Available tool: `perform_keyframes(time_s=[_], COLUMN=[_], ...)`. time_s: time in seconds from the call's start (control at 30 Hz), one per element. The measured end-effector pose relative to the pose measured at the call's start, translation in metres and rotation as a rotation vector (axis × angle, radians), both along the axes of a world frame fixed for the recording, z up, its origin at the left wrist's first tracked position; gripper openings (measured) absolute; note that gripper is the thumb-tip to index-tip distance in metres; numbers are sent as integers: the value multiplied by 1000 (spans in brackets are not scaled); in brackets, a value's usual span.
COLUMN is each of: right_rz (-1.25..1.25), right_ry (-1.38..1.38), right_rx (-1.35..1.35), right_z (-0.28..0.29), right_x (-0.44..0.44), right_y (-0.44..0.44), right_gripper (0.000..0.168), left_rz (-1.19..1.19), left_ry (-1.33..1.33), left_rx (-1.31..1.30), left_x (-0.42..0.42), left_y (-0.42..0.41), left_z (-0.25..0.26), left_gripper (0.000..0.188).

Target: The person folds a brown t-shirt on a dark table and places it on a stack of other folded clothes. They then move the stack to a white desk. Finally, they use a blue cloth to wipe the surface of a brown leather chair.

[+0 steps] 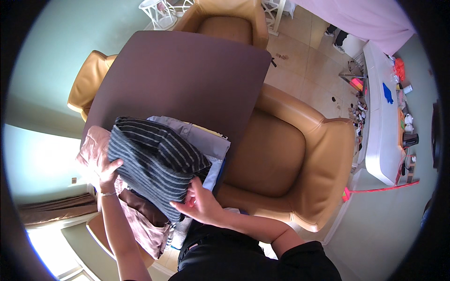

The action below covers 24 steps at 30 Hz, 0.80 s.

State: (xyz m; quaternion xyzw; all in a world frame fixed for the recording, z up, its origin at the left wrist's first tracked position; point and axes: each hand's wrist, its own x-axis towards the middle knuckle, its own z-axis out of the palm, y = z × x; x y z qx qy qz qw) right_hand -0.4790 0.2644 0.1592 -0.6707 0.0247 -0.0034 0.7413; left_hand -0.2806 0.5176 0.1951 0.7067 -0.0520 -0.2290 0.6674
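A folded dark garment with pale stripes (pixel 154 161) lies across the near end of the brown table (pixel 182 77), between my two hands. My left hand (pixel 107 168) rests at its left edge, thumb on the striped cloth, the fingers partly lost in glare. At the lower right edge, my right hand (pixel 202 203) grips the striped garment between thumb and fingers. Beneath and behind it sits a folded grey garment (pixel 211 142) with a snap button. Pink shiny clothing (pixel 93 140) lies to the left, and more pink cloth (pixel 149 228) hangs below beside a dark brown piece (pixel 144 207).
Tan armchairs stand right (pixel 299 154), left (pixel 88 79) and at the far side (pixel 225 24) of the table. A white console (pixel 378 116) along the right wall bears cups and a blue cloth (pixel 387 93). Someone's legs (pixel 339 38) show near a pink curtain (pixel 362 17).
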Motion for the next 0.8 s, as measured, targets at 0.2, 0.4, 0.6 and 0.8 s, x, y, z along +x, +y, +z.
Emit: perform_keyframes(time_s=[0.2, 0.4, 0.6, 0.8], right_rz=[-53, -334, -230, -327], right_ry=[308, 99, 38, -336], right_rx=[86, -108, -211, -331], right_z=[-41, -56, -24, 9], right_x=[-3, -4, 16, 37], right_y=[-48, -63, -43, -16], right_gripper=[65, 74, 87, 96], left_rz=[-105, 91, -5, 165], left_ry=[-16, -422, 34, 115], left_rx=[417, 450, 210, -135], left_x=[12, 13, -4, -1], left_y=[-57, -44, -26, 14], left_z=[-32, -45, -34, -35], left_gripper=[62, 61, 45, 52])
